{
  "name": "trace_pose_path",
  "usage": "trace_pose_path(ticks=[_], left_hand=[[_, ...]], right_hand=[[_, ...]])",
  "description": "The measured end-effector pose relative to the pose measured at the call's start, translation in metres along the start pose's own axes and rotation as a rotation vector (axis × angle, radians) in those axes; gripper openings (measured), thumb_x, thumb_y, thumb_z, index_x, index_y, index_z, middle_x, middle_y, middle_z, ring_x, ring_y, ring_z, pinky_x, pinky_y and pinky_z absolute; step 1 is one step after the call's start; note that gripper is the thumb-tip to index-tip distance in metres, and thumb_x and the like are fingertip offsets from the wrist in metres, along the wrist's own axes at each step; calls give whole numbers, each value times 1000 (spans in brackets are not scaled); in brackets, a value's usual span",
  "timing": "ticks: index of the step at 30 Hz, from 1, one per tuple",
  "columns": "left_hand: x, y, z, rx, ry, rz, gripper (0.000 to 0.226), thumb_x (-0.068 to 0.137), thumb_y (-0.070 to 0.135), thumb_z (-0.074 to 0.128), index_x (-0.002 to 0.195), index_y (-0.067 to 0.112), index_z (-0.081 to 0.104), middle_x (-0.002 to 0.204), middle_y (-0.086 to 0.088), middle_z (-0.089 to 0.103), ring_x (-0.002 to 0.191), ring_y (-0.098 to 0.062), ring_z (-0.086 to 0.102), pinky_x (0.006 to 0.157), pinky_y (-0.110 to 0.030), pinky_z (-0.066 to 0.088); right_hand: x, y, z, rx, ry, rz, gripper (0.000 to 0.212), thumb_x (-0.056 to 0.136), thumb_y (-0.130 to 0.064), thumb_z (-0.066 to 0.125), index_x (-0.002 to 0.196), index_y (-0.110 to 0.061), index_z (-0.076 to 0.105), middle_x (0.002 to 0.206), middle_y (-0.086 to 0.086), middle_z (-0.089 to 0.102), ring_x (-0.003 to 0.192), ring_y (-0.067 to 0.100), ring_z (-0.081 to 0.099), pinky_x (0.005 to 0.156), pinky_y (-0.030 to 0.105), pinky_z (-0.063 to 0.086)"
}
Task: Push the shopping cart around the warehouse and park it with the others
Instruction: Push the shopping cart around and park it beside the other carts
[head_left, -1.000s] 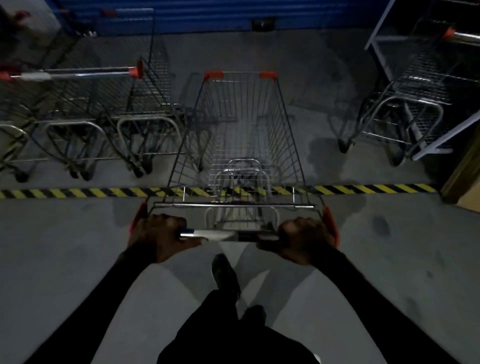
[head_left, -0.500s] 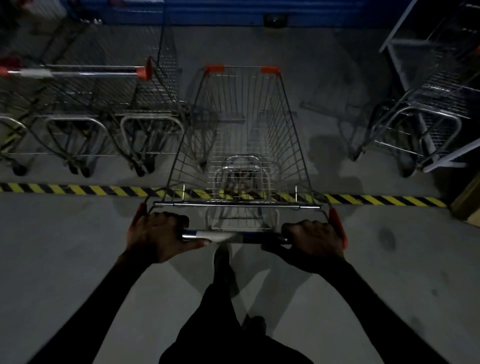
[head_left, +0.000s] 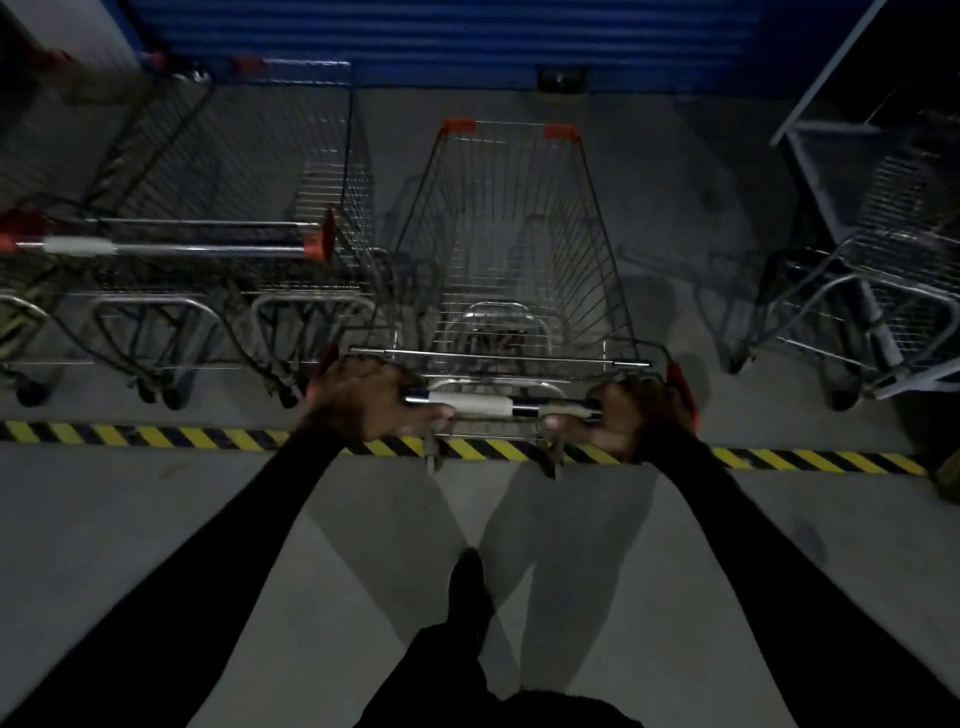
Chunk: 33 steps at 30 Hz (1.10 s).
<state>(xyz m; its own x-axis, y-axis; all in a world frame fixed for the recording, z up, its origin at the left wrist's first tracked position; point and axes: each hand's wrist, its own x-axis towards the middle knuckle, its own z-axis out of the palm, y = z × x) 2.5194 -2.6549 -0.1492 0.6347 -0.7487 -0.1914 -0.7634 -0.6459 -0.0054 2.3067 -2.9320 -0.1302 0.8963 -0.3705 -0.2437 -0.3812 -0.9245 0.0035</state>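
Observation:
A wire shopping cart (head_left: 506, 249) with red corner caps stands straight ahead of me, its basket past the striped floor line. My left hand (head_left: 366, 400) grips the left end of the cart's handle bar (head_left: 498, 405). My right hand (head_left: 631, 418) grips the right end of the same bar. Both arms are stretched forward in black sleeves. A row of parked carts (head_left: 218, 249) stands close on the left, side by side with my cart.
A yellow-and-black hazard stripe (head_left: 145, 435) crosses the concrete floor under the handle. A blue roller door (head_left: 447, 41) closes the far end. Another cart (head_left: 872, 312) and a white metal frame (head_left: 815, 119) stand at the right. My dark shoe (head_left: 465, 582) shows below.
The cart has rolled forward across the hazard stripe and now sits level with the parked carts on the left. My arms have stretched out further; both hands kept their hold on the handle.

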Motion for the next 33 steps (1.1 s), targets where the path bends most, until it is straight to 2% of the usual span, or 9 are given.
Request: trace_pose_path(ticks=[3, 5, 8, 12, 15, 19, 23, 27, 33], left_hand=[[45, -11, -8, -50, -78, -51, 99, 62, 118, 10, 89, 45, 71, 121, 8, 79, 124, -23, 69, 129, -61, 20], [71, -18, -12, -55, -82, -86, 112, 61, 119, 11, 109, 41, 77, 125, 5, 79, 127, -23, 68, 130, -60, 10], [104, -25, -23, -63, -82, -102, 117, 62, 118, 12, 123, 44, 77, 130, 3, 77, 130, -25, 66, 128, -58, 14], [132, -31, -40, -63, -41, -17, 96, 80, 108, 25, 110, 37, 81, 113, -1, 80, 109, -24, 71, 113, -48, 40], [155, -37, -46, -79, -60, -30, 94, 78, 109, 23, 119, 46, 78, 120, 2, 79, 124, -29, 68, 126, -59, 27], [178, -48, -44, -174, -100, -48, 86, 73, 113, 24, 90, 44, 73, 115, -3, 79, 118, -29, 68, 127, -67, 19], [190, -55, -51, -175, -147, -76, 96, 76, 110, 31, 130, 44, 74, 131, -4, 75, 125, -34, 67, 118, -57, 40], [201, -71, -46, -126, -141, -102, 109, 64, 118, 17, 127, 49, 75, 123, -1, 78, 114, -31, 71, 115, -66, 43], [197, -70, -51, -94, -121, -73, 102, 69, 115, 19, 128, 52, 74, 117, 0, 79, 112, -30, 72, 113, -59, 45]], right_hand=[[46, 13, -1, -11, 46, -15, 103, 72, -110, 19, 88, -26, 78, 85, -2, 75, 90, 19, 72, 92, 41, 48], [75, 20, -3, 4, 22, 23, 114, 63, -115, 8, 91, -29, 77, 91, -1, 75, 97, 24, 72, 104, 46, 48], [114, 28, -9, -10, -34, 59, 110, 61, -116, 9, 89, -34, 76, 97, -4, 75, 108, 25, 70, 125, 60, 22], [158, 42, -15, 30, -54, 29, 105, 58, -117, 10, 73, -31, 66, 78, -8, 62, 96, 24, 69, 114, 63, 41], [182, 48, -20, 74, -64, 19, 96, 59, -117, 14, 63, -32, 57, 70, -12, 51, 95, 27, 70, 107, 64, 47], [206, 49, -25, 81, -78, 33, 101, 56, -118, 12, 66, -31, 61, 72, -9, 57, 89, 25, 70, 106, 64, 49], [219, 39, -33, 62, -105, 91, 110, 52, -119, 8, 81, -31, 68, 90, -6, 69, 99, 24, 69, 118, 62, 34], [221, 28, -45, 26, -120, 123, 116, 53, -118, 3, 97, -37, 73, 112, -8, 73, 118, 23, 67, 124, 64, 11], [225, 30, -44, 48, -143, 120, 110, 54, -118, 8, 99, -42, 74, 111, -11, 73, 118, 23, 68, 124, 65, 15]])
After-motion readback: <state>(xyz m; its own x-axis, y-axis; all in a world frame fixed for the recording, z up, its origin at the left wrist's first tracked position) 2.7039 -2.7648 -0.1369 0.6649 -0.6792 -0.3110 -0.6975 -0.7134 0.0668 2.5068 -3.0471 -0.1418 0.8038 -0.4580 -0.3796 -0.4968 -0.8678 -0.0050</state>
